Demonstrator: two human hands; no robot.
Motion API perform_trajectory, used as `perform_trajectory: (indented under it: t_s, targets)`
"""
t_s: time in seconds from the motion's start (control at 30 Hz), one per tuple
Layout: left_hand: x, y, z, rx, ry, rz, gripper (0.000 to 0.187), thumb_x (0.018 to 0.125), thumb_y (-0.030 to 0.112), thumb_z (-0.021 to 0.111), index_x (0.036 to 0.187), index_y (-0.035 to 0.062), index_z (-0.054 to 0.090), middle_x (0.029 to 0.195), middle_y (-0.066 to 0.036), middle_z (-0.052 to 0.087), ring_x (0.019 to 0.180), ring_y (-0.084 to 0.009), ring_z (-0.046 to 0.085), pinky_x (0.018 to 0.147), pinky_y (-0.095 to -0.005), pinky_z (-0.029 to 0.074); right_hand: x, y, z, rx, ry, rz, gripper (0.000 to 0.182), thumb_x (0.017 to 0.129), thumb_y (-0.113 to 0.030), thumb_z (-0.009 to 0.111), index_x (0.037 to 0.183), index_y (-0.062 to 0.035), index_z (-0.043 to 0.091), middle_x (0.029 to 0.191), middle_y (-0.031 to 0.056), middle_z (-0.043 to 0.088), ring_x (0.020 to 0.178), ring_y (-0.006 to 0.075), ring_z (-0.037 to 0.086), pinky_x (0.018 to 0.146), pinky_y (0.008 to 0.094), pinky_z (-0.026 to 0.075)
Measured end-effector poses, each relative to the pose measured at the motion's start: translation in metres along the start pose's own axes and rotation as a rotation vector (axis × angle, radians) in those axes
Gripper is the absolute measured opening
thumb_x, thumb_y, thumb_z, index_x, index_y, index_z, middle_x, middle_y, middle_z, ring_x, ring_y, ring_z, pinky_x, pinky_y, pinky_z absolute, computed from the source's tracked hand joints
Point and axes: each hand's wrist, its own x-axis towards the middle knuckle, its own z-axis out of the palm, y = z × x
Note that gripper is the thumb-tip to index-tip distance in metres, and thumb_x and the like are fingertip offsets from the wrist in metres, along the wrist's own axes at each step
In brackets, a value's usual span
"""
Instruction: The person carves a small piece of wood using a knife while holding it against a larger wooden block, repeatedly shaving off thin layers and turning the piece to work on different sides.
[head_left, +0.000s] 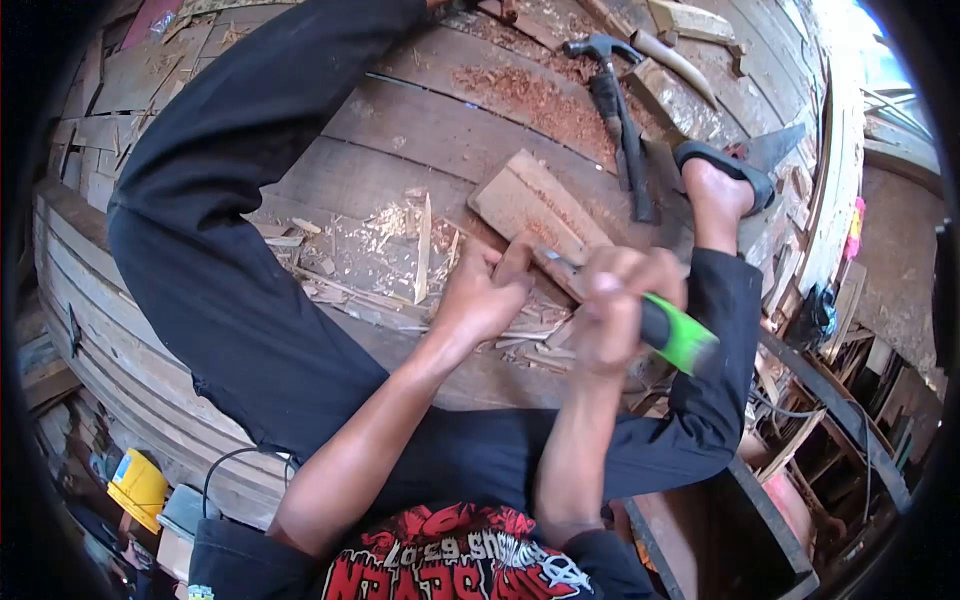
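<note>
My right hand [615, 300] is wrapped round the handle of a chisel [678, 335], green and black and smeared by motion. Its short metal blade shows just left of the fist, pointing toward my left hand. My left hand [485, 292] has its fingers closed on a narrow wooden strip [560, 275], close to the blade tip. Part of the strip is hidden behind both hands. Just beyond them lies a flat wooden block [540, 205] with reddish dust on it.
A hammer [612, 110] lies on the plank floor [390, 115] near a wooden block [680, 105] and a curved handle [675, 65]. Pale shavings [400, 235] and splinters lie between my legs. My sandalled foot [720, 190] is at right. A yellow container [138, 488] stands lower left.
</note>
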Motion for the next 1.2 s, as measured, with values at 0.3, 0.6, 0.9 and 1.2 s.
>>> perform_trajectory:
  t_s: [0.3, 0.6, 0.9, 1.2]
  targets:
    - [-0.004, 0.027, -0.007, -0.047, -0.017, -0.196, 0.043, 0.090, 0.032, 0.072, 0.104, -0.0017, 0.050, 0.081, -0.007, 0.062, 0.068, -0.0106, 0.058, 0.056, -0.0271, 0.046, 0.009, 0.002, -0.005, 0.049, 0.090, -0.117, 0.025, 0.078, 0.002, 0.055, 0.076, -0.0107, 0.034, 0.060, -0.0021, 0.034, 0.054, 0.0084, 0.032, 0.053, 0.0264, 0.029]
    - [-0.011, 0.024, -0.011, -0.157, -0.147, -0.218, 0.036, 0.100, 0.032, 0.060, 0.102, -0.0009, 0.045, 0.074, -0.007, 0.060, 0.046, -0.0108, 0.052, 0.039, -0.0271, 0.041, 0.013, 0.002, -0.006, 0.102, 0.038, -0.065, 0.020, 0.085, -0.006, 0.053, 0.081, -0.0125, 0.035, 0.059, -0.0027, 0.034, 0.051, 0.0098, 0.032, 0.055, 0.0282, 0.034]
    - [-0.015, 0.030, -0.005, -0.161, -0.129, -0.237, 0.037, 0.102, 0.033, 0.057, 0.103, -0.0006, 0.043, 0.076, -0.008, 0.060, 0.045, -0.0115, 0.051, 0.037, -0.0264, 0.040, 0.003, 0.008, -0.007, 0.240, 0.067, -0.125, 0.026, 0.081, 0.007, 0.058, 0.076, -0.0090, 0.038, 0.063, -0.0021, 0.040, 0.057, 0.0071, 0.036, 0.054, 0.0257, 0.032]
    - [-0.013, 0.026, -0.004, -0.141, -0.110, -0.225, 0.040, 0.098, 0.038, 0.061, 0.102, 0.0016, 0.044, 0.073, -0.005, 0.058, 0.048, -0.0097, 0.050, 0.039, -0.0252, 0.039, 0.002, 0.008, 0.008, 0.068, 0.099, 0.009, 0.027, 0.079, 0.007, 0.060, 0.075, -0.0100, 0.039, 0.066, -0.0013, 0.043, 0.057, 0.0061, 0.036, 0.052, 0.0248, 0.030]
